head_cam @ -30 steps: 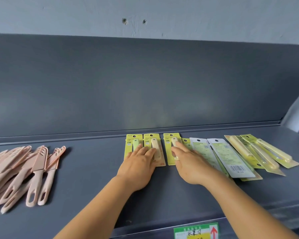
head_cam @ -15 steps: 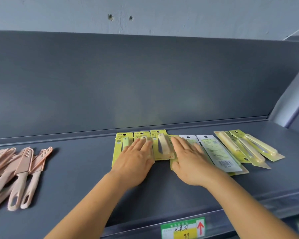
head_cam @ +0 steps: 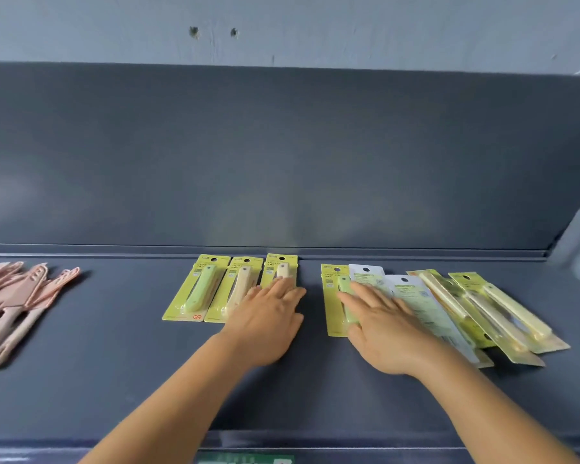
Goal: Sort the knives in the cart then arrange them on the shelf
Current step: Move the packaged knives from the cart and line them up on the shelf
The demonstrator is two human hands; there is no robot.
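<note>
The left grip was laid flat, fingers straight, on the third yellow-carded fruit knife pack; two more such packs, green-handled and cream-handled, were lined up just to its left on the dark grey shelf. The right grip was pressed, fingers spread, on a green-handled pack and overlapping white-backed packs. Loose pink knives were heaped well apart, far left.

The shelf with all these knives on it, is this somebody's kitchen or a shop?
Most likely a shop. The knives are still sealed on yellow hang cards with holes for hooks, many alike lie in a loose pink pile, and the dark metal shelf looks like store racking.
</note>
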